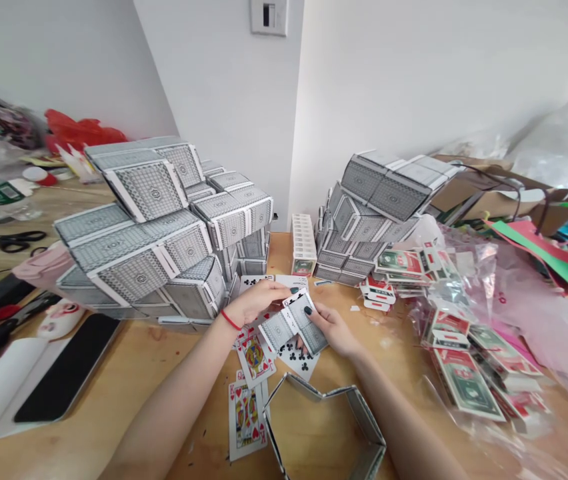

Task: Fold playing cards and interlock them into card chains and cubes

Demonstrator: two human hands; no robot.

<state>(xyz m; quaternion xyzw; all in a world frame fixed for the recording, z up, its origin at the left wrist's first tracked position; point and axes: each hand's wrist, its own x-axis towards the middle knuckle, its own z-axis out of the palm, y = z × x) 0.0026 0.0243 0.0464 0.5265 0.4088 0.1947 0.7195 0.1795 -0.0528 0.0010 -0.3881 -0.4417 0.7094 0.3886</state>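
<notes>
Two grey-backed playing cards [309,327] are held between my hands above the table, joined or overlapping at their edges. My right hand [331,327] grips the right card with the thumb on its back. My left hand [264,300], with a red string on the wrist, pinches the upper edge of the cards; its fingertips are partly hidden. Below lie loose face-up cards, among them a jack of hearts [255,357], a king of hearts [248,423] and clubs cards [297,360]. Nearest me stands an open angular ring [321,393] made of folded cards.
Stacked structures of folded cards rise at left [139,253] and right [379,200]. Between them stands a row of card boxes [304,243]. Opened card boxes [469,383] and clear plastic lie at right. A black phone [69,367] and scissors [19,241] are at left.
</notes>
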